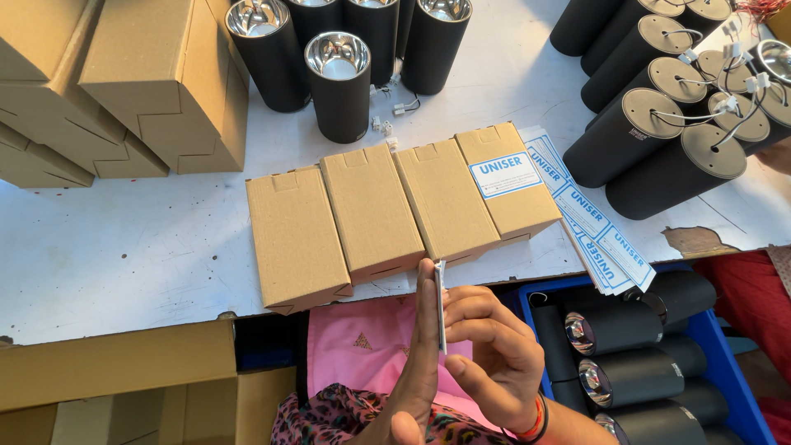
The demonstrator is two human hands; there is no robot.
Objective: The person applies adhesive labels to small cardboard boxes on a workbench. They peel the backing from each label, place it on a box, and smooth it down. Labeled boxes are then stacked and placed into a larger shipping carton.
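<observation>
**One box labelled, three bare, a sticker in hand**

Both hands meet over a thin white sticker sheet (441,305), seen edge-on. The left hand (420,354) lies flat against it with fingers straight and pressed together; the right hand (494,354) pinches it between thumb and curled fingers, perhaps peeling the backing, though the edge-on view makes that hard to tell.

Just beyond the grip, four brown cardboard boxes lie side by side on the white surface (124,247). Only the labelled box (507,177), up and to the right of the grip, carries a white rectangular sticker with blue print. The three plain boxes (371,210) to its left are bare, so by my judgement about a quarter of this row is done.

Right of the grip lies a fanned stack of labels (597,235), white and blue. Past the boxes stand black cylinder lamps (338,86); more lie in a blue crate (725,363) beside the right hand.
</observation>
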